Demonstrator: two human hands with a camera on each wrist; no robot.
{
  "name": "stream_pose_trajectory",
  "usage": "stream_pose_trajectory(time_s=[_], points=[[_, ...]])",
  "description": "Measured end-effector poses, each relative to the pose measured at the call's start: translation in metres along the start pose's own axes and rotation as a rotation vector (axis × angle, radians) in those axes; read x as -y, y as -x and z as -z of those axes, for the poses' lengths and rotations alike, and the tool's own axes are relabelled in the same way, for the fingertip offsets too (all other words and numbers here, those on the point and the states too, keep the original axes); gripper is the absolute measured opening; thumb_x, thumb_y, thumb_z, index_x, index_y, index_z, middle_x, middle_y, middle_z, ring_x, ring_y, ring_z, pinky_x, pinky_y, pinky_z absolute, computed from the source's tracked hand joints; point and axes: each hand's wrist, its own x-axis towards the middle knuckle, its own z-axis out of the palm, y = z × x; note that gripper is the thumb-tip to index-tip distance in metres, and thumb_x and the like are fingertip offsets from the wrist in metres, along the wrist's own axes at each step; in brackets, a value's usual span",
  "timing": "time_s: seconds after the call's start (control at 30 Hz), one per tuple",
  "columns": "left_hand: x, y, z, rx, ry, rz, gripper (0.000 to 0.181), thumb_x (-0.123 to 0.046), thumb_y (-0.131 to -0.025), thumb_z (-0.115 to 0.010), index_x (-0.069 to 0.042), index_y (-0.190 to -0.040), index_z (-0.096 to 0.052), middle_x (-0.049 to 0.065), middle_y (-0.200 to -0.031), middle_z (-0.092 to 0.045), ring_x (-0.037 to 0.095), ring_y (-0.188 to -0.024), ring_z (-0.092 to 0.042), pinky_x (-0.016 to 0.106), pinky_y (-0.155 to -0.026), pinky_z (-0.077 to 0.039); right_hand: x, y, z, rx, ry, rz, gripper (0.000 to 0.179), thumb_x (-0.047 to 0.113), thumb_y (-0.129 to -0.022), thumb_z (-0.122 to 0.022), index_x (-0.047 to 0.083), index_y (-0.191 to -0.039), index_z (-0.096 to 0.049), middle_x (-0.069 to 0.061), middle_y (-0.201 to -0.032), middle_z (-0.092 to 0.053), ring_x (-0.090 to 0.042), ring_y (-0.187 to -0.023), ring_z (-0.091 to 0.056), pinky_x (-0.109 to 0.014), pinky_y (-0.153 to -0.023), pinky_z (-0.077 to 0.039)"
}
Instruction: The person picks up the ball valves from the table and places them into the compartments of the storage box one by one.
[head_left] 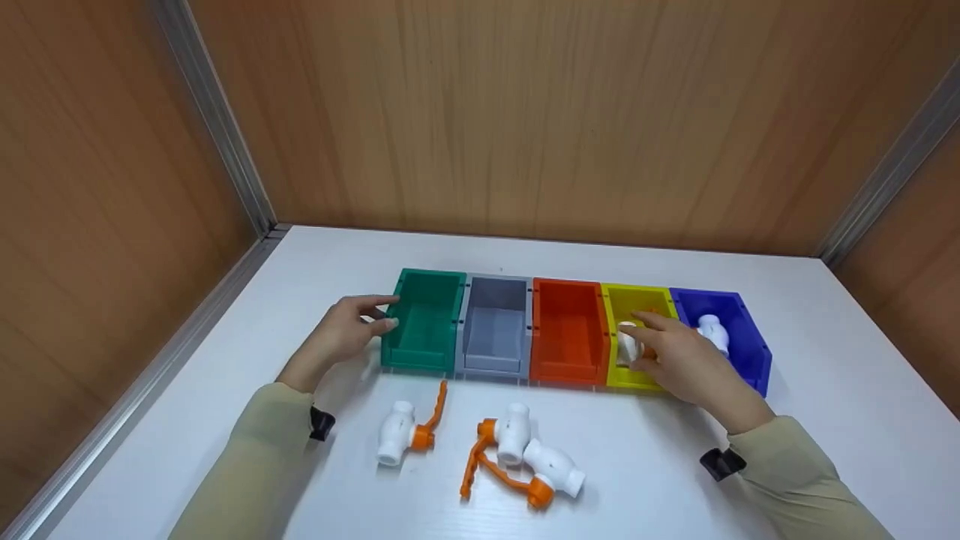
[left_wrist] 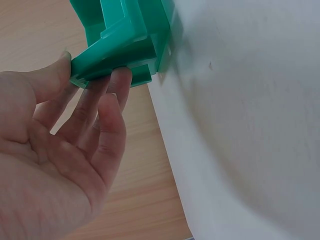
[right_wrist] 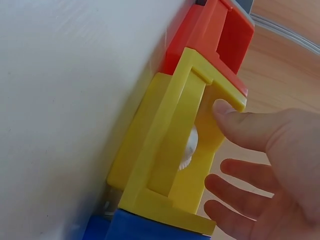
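My left hand (head_left: 346,328) is at the left side of the green bin (head_left: 424,358); in the left wrist view its thumb and fingers pinch the bin's rim (left_wrist: 112,42). My right hand (head_left: 686,365) reaches over the yellow bin (head_left: 634,379), fingers spread and holding nothing. Inside that bin lies a white ball valve (head_left: 627,346) with orange parts, partly covered by the hand; the right wrist view shows a white piece of the valve (right_wrist: 189,147) behind the bin's front wall. Another white valve (head_left: 712,332) lies in the blue bin (head_left: 752,352) at the right end.
A grey bin (head_left: 495,364) and a red bin (head_left: 568,370) stand between the green and yellow ones in one row. In front lie three white valves with orange handles: one on the left (head_left: 395,435), two close together (head_left: 514,433). Wood panels (head_left: 525,120) enclose the white table (head_left: 645,487).
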Motion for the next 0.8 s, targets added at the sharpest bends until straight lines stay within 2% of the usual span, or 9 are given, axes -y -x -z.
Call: stream_pose_trajectory(time_s=[0.2,0.4,0.6,0.8], points=[[0.0,0.0,0.001,0.002,0.001,-0.007,0.047,-0.026,-0.102,-0.06,-0.023,-0.147,-0.051,0.015,-0.133,-0.054,0.032,-0.118,-0.05,0.051,-0.102,-0.045,0.004,0.008,0.004,-0.01,-0.035,0.005,0.06,0.02,-0.087,-0.079,0.017,-0.143,-0.057,-0.016,-0.148,-0.047,-0.042,-0.131,-0.048,-0.056,-0.096,-0.048],[-0.001,0.0,0.001,0.003,0.012,0.003,0.047,-0.028,-0.101,-0.06,-0.024,-0.147,-0.051,0.015,-0.133,-0.054,0.032,-0.118,-0.05,0.05,-0.102,-0.045,0.008,0.015,0.006,-0.034,-0.053,0.05,0.061,0.019,-0.088,-0.078,0.016,-0.144,-0.054,-0.014,-0.147,-0.049,-0.039,-0.126,-0.054,-0.055,-0.094,-0.05],[-0.001,-0.001,0.001,-0.003,0.012,-0.014,0.046,-0.026,-0.101,-0.061,-0.023,-0.147,-0.052,0.014,-0.131,-0.055,0.031,-0.116,-0.05,0.049,-0.1,-0.046,0.015,0.025,0.007,-0.054,-0.119,0.095,0.056,0.015,-0.088,-0.078,0.014,-0.14,-0.059,-0.012,-0.146,-0.05,-0.032,-0.115,-0.062,-0.049,-0.092,-0.052],[0.001,0.0,-0.001,-0.009,0.017,-0.008,0.046,-0.025,-0.101,-0.061,-0.023,-0.147,-0.052,0.014,-0.13,-0.056,0.031,-0.115,-0.052,0.049,-0.1,-0.047,0.025,0.029,0.001,-0.092,-0.098,0.13,0.052,0.016,-0.087,-0.079,0.015,-0.136,-0.062,-0.01,-0.144,-0.053,-0.034,-0.127,-0.054,-0.049,-0.096,-0.05]])
